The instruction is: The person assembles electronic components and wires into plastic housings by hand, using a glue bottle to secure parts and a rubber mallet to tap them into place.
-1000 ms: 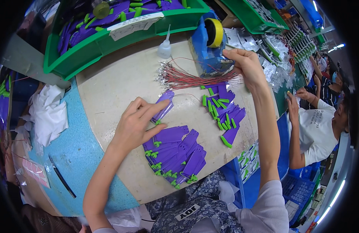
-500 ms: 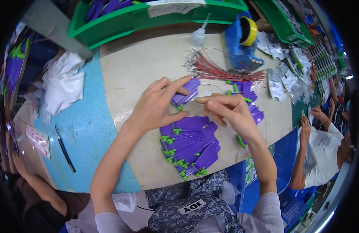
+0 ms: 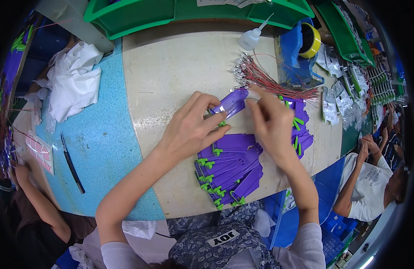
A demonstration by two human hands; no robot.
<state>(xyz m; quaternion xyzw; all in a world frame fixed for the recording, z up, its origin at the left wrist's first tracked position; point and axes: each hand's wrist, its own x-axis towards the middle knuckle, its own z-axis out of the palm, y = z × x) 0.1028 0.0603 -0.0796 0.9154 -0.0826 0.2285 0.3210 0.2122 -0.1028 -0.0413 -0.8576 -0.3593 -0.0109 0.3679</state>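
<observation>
A purple plastic piece point(image 3: 233, 104) with a small green clip at its lower end is pinched between the thumb and fingers of my left hand point(image 3: 189, 123). Close to the piece's right end is my right hand point(image 3: 273, 119), its fingers bent and smeared by motion, so whether they grip anything is hidden. Below both hands lies a fanned stack of similar purple pieces point(image 3: 236, 168) with green clips along the left edge. More purple pieces point(image 3: 300, 117) with green parts lie beyond my right wrist. Just past my fingertips sits a bundle of thin red wires point(image 3: 278, 83) with small silvery ends.
Green bins point(image 3: 135, 19) line the back edge. A white squeeze bottle point(image 3: 249, 39) and a blue tape dispenser point(image 3: 289, 49) with yellow tape stand behind the wires. Black tweezers point(image 3: 73, 168) and a white cloth point(image 3: 77, 83) lie on the blue mat point(image 3: 110, 134). People work on both sides.
The view has shifted, so the table's things appear displaced. My right hand has moved up toward the wires and the held piece's right end. My left hand still holds the purple piece, now tilted differently.
</observation>
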